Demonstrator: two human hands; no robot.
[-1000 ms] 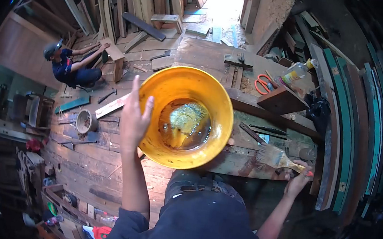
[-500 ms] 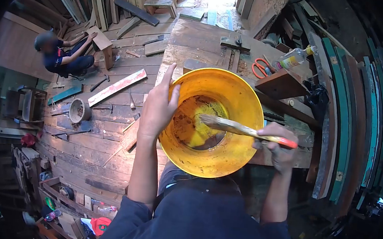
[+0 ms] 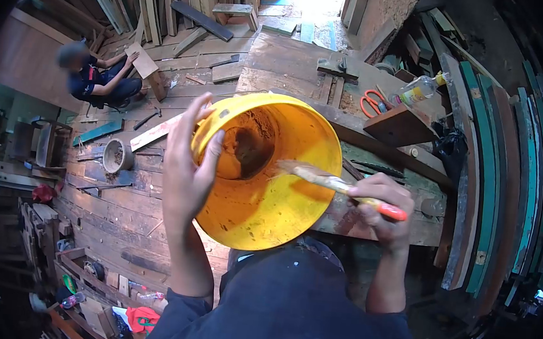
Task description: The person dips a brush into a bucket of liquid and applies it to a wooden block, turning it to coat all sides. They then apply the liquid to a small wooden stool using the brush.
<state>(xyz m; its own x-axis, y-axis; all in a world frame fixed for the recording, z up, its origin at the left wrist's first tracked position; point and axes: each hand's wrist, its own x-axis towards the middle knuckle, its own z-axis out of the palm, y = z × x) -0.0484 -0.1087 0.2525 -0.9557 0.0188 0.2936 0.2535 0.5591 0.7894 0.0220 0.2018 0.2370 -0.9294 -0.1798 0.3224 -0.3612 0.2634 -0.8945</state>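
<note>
Bucket point(image 3: 264, 214) and brush point(image 3: 325, 179) lie before you at the centre of the frame, the yellow bucket tilted so that its brown-stained inside shows. Your left hand point(image 3: 188, 162) is part-open on the bucket's left side and has hold of it, fingers spread along the outside and thumb by the rim. Your right hand point(image 3: 388, 205), right of centre, is curled closed round the brush's red-tipped handle. The bristles reach into the bucket's opening; you cannot tell whether they touch its wall.

Behind the bucket, the workbench point(image 3: 281, 60) is partly hidden from you. A long beam point(image 3: 367, 141) crosses it from the centre towards the right, a brown wooden block point(image 3: 401, 126) standing just beyond. Orange-handled scissors point(image 3: 381, 107) lie near that block, with a clear bottle point(image 3: 417, 92) beside them and a dark bag point(image 3: 449, 149) to the block's right. Long boards, a green one point(image 3: 476, 123) among them, crowd the right side of the frame.

At upper left, another person point(image 3: 101, 80) crouches with hands at a small wooden piece point(image 3: 144, 65). Below them on your left are a hammer point(image 3: 147, 118), a pot point(image 3: 117, 156) and a red-and-white board point(image 3: 155, 131), its right end covered by your left hand and the bucket. Red cloth point(image 3: 142, 319) lies at lower left.
</note>
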